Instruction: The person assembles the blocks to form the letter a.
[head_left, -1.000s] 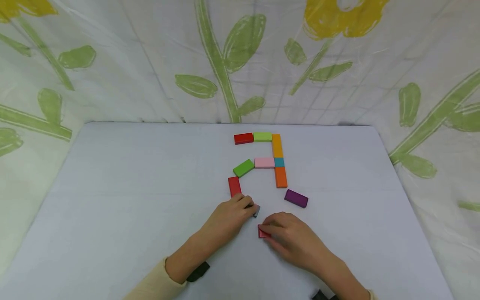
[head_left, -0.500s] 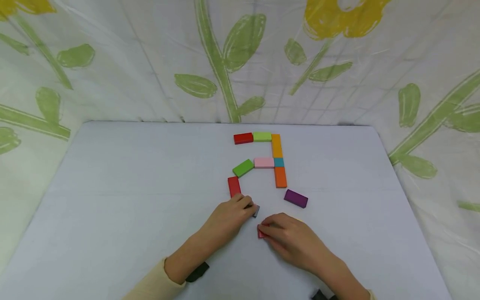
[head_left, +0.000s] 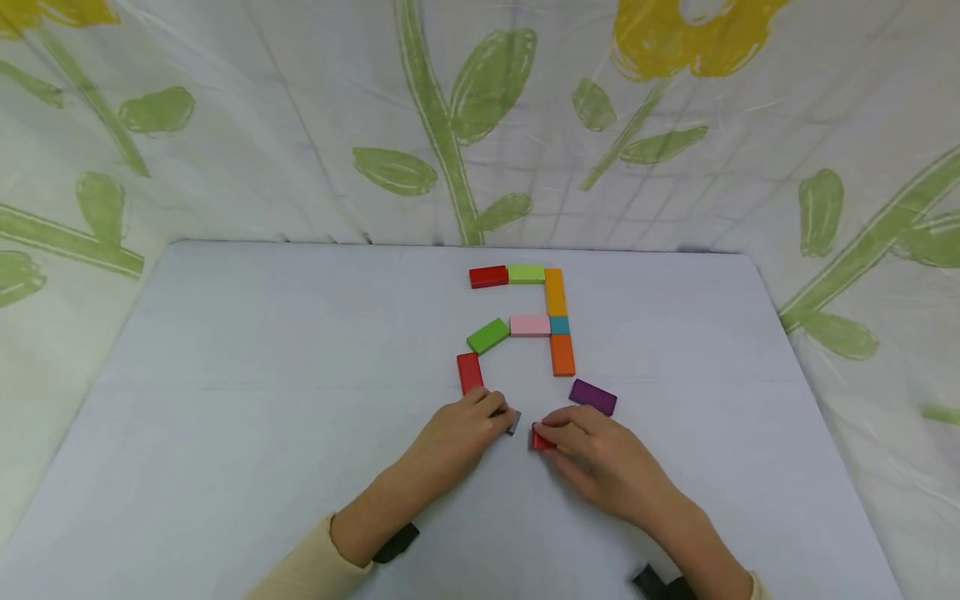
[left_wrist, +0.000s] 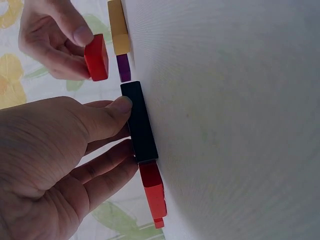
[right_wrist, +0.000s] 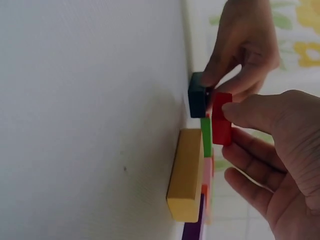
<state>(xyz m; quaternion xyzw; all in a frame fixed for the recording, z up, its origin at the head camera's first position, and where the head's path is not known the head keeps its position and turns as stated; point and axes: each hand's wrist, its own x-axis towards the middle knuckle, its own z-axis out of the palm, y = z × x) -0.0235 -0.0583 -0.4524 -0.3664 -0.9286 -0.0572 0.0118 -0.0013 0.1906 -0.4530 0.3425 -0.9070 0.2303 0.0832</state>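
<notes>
My left hand (head_left: 453, 442) pinches a dark rectangular block (left_wrist: 140, 125) that lies on the white table; in the head view only its grey-looking end shows. One end of it meets a red block (head_left: 469, 372). To the right, my right hand (head_left: 615, 467) holds a smaller red block (right_wrist: 222, 120) between thumb and fingers, raised off the tabletop. Under that hand lies a yellow block (right_wrist: 186, 175), hidden in the head view. Just beyond the right hand's fingers is a purple block (head_left: 593, 397).
Farther back, a green block (head_left: 488, 336), pink block (head_left: 529, 326), blue block (head_left: 559, 325), two orange blocks, a lime block (head_left: 526, 273) and a dark red block (head_left: 489, 277) form a bent line. A flower-printed sheet hangs behind the white table (head_left: 262, 350).
My right hand has moved slightly away from me and to the right, carrying the small red block. The left hand stays in place on the dark block.
</notes>
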